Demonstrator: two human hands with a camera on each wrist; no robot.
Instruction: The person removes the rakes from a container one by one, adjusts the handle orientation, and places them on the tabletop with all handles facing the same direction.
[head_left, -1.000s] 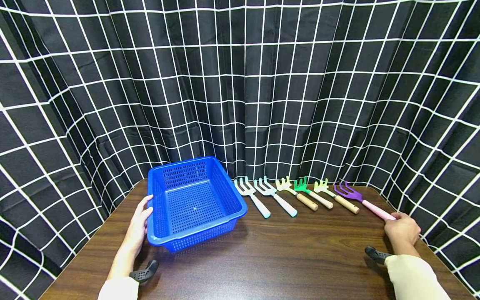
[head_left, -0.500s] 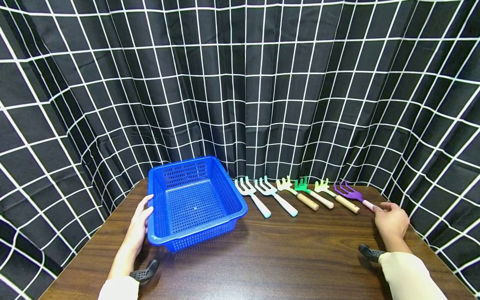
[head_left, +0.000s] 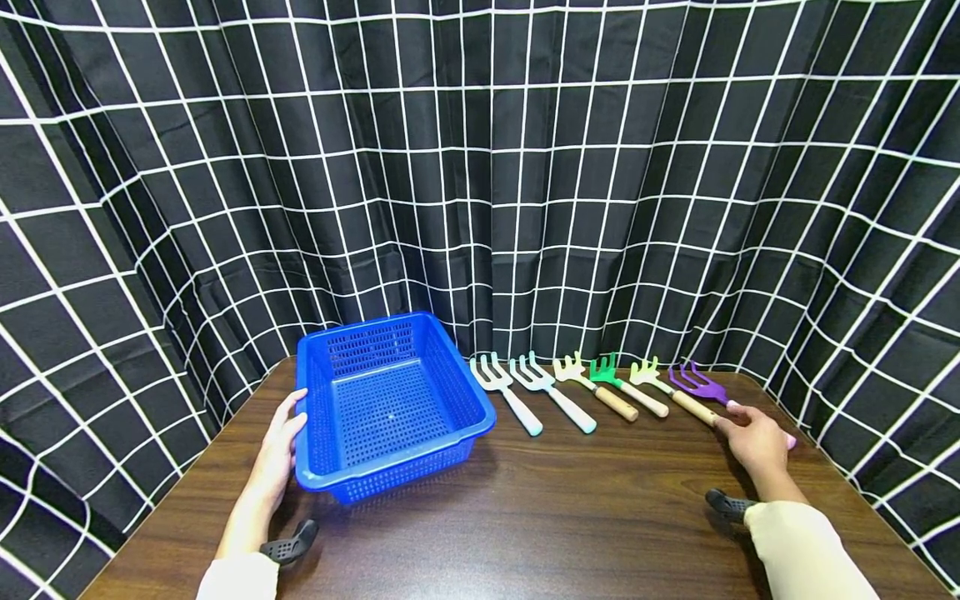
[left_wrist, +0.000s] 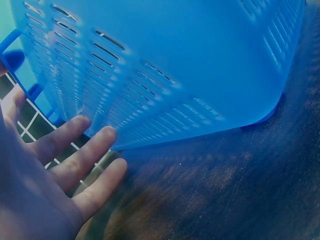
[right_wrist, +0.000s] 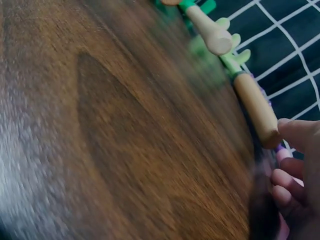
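A blue perforated plastic basket [head_left: 397, 455] stands on the left. My left hand [head_left: 276, 450] lies along its left side, a finger at the rim; the left wrist view shows the other fingers spread and fairly straight against the basket's slotted wall [left_wrist: 150, 107]. On the right, my right hand [head_left: 759, 446] has its thumb at the end of the wooden handle [right_wrist: 256, 107] of a yellow-green hand fork [head_left: 693, 408], the other fingers loosely bent. A purple hand fork [head_left: 697, 385] lies beside it, its pink handle partly hidden under that hand.
Several more hand forks lie in a row: a green one [head_left: 628, 390], a pale yellow-green one [head_left: 611, 403] and two white-and-turquoise ones [head_left: 517, 410]. A black curtain [head_left: 525, 242] with white grid lines surrounds the brown wooden table [head_left: 540, 517].
My right hand has moved left, from the end of the purple fork's pink handle to the end of the yellow-green fork's wooden handle. The left hand, basket and forks look unmoved.
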